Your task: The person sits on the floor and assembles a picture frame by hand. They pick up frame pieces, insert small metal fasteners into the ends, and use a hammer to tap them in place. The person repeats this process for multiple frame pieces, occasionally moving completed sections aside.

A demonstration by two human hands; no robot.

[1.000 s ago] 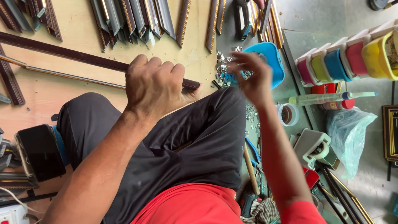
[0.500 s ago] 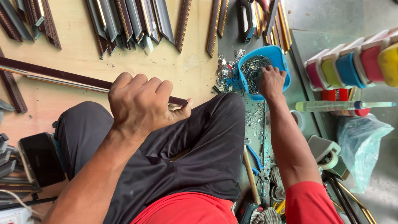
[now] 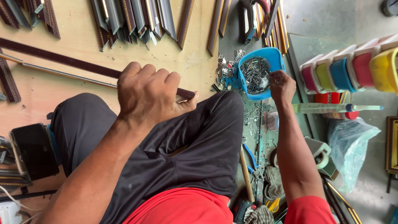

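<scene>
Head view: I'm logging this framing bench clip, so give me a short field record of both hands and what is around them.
Left hand: left hand closed around the end of a dark moulding strip
Right hand: right hand at the rim of the blue tub, fingers inside
Tub contents: small metal nails
Surface: wooden board
Nearby: cut frame pieces, coloured tubs, plastic bag

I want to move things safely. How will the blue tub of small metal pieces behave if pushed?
The blue tub looks like thin plastic, so it probably slides easily. It seems heavy for its size, being nearly full of metal pieces. A hard shove might spill them; the right hand reaches into it.
</scene>
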